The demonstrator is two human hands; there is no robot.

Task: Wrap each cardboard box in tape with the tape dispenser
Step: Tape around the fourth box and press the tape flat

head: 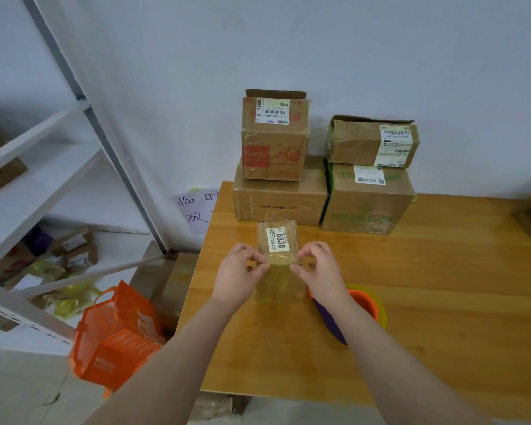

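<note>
Head view: small cardboard box (278, 240) stands upright on the wooden table (442, 286), "6838" label on its top face, just in front of the NEW PAGE box (279, 207) at the bottom of the back stack. Left hand (238, 274) and right hand (321, 273) each pinch thumb against forefinger at the box's near top edge, one per corner. The faces look glossy, so it is probably part-taped. Can't tell whether a loose clear strip sits between the fingertips. My read: seating or smoothing a tape end.

Risks as I see them:
- The box looks tall for its footprint and is held only at the top. An uneven pull from one side could tip or twist it.
- Clear tape on a glossy face could trap a wrinkle, or the end could fold onto itself. Either would be hard to spot.
- A strip could crease across the label.
- Tape dispenser (365, 305) lies under the right forearm, partly hidden. A dropped wrist or a sweep back could knock it.
- Neither hand holds the dispenser. The next wrap takes one hand off the box, which leaves that side unsupported.
</note>
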